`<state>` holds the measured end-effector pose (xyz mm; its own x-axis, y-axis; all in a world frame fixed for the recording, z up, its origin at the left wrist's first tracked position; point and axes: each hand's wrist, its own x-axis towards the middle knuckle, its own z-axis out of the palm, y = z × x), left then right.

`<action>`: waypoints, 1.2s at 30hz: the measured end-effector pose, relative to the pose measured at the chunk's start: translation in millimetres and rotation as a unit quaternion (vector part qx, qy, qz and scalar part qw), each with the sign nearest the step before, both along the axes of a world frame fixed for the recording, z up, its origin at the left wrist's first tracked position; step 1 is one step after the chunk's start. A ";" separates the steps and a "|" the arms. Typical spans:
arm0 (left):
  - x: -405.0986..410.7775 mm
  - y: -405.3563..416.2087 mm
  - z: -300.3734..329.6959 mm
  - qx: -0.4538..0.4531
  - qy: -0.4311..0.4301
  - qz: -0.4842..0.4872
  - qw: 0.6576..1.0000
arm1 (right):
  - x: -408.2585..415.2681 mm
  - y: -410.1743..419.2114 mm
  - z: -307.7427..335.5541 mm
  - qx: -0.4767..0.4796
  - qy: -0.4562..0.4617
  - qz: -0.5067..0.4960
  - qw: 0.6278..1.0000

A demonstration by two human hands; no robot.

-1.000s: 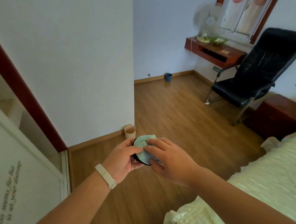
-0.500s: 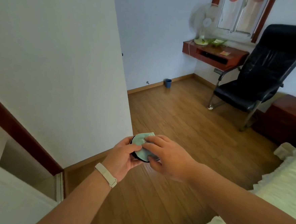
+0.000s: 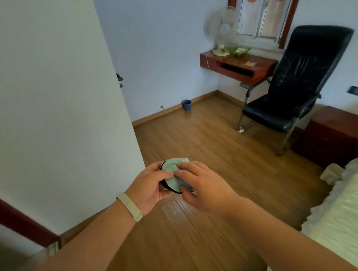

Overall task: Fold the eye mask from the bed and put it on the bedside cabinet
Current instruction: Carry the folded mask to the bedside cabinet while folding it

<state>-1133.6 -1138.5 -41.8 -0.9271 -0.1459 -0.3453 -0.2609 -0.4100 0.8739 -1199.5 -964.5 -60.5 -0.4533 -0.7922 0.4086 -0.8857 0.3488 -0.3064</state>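
A pale green eye mask (image 3: 172, 173) with a black edge is folded into a small bundle in front of me, above the wooden floor. My left hand (image 3: 149, 185), with a cream wristband, grips its left side. My right hand (image 3: 204, 187) covers its right side, fingers pressed on top. The red-brown bedside cabinet (image 3: 341, 134) stands at the far right, beyond the bed (image 3: 342, 214) with its pale yellow cover.
A black office chair (image 3: 293, 86) stands just left of the cabinet. A wall-mounted wooden desk (image 3: 238, 65) holds a fan under the window. A small blue bin (image 3: 187, 104) sits by the far wall. A white wall (image 3: 55, 109) rises close on my left.
The view has turned right and upward: the chair, desk and cabinet sit nearer the middle, and less of the bed shows. Both hands still hold the folded mask.
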 end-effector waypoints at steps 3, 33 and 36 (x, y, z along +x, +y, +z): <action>-27.5 -3.7 -6.7 0.018 0.002 -0.029 0.999 | -18.5 0.9 -2.2 0.017 -0.003 -0.026 1.000; -341.1 27.2 -35.9 0.055 -0.011 -0.389 0.919 | -191.3 23.0 -2.8 0.089 -0.022 -0.402 0.911; -363.0 56.8 -39.0 0.053 -0.011 -0.406 0.912 | -209.8 53.0 -6.8 0.084 -0.022 -0.413 0.906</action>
